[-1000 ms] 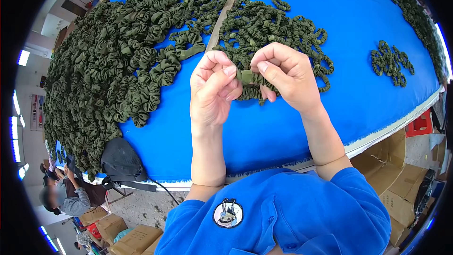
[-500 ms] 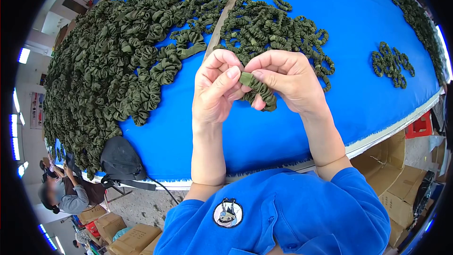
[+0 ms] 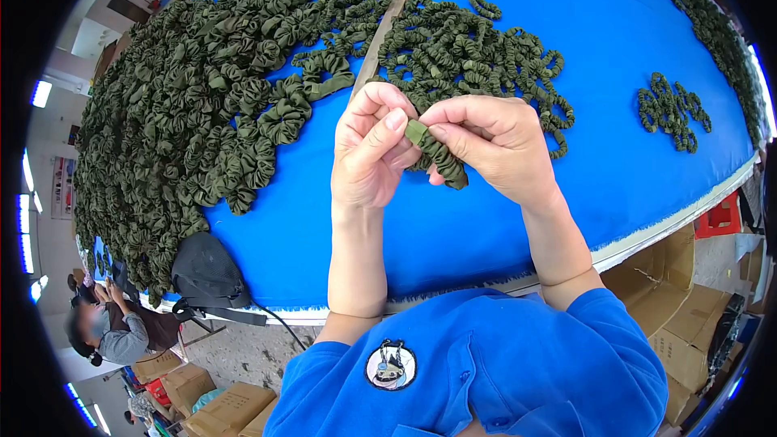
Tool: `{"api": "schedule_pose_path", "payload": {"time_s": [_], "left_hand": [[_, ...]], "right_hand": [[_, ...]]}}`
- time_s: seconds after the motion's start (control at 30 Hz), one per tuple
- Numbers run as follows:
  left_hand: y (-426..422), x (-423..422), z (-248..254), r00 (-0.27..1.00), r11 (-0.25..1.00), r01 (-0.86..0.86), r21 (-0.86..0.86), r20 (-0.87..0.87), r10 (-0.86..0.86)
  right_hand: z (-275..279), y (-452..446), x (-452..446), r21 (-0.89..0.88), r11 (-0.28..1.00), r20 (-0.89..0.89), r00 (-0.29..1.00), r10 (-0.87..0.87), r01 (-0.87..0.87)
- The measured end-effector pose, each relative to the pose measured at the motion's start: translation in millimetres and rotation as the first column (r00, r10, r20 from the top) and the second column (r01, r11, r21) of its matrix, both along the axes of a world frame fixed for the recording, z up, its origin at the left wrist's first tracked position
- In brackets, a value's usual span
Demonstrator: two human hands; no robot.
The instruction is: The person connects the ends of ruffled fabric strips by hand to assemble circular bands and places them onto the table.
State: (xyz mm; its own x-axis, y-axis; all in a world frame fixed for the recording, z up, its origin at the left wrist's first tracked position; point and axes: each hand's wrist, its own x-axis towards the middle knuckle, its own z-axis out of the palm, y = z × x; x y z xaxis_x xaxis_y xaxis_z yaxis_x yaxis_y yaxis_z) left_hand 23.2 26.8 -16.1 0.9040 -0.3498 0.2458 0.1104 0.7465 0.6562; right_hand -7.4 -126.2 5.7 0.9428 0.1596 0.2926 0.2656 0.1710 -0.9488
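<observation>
Between my two hands is a dark green gathered fabric scrunchie (image 3: 443, 157), its flat, ungathered section turned up toward my fingertips. My left hand (image 3: 372, 146) pinches the flat end with thumb and forefinger. On the other side, my right hand (image 3: 498, 142) is closed on the gathered part beside that flat section. The lower end of the scrunchie hangs below my right fingers. Just beyond my hands lies a heap of thin, tightly gathered scrunchies (image 3: 461, 48) on the blue-covered table (image 3: 453, 235).
A large pile of fuller scrunchies (image 3: 194, 89) covers the table's left side. A wooden strip (image 3: 392, 16) separates the heaps. A small cluster (image 3: 673, 109) lies right. A black bag (image 3: 209, 271) sits at the left edge. Another person (image 3: 113, 328) works there. Cardboard boxes (image 3: 688, 324) stand right.
My right hand has shifted slightly, and the scrunchie's hanging end has swung a little left. Both hands keep their pinch. The person at the left has moved their head slightly.
</observation>
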Motion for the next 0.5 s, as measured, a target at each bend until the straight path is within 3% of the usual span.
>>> {"api": "schedule_pose_path", "payload": {"time_s": [0.5], "left_hand": [[-0.2,2.2,-3.7,0.998,0.995,0.059,-0.083,-0.017,-0.061]], "right_hand": [[2.0,1.8,-1.9,0.056,0.998,-0.042,0.999,0.01,-0.007]]}}
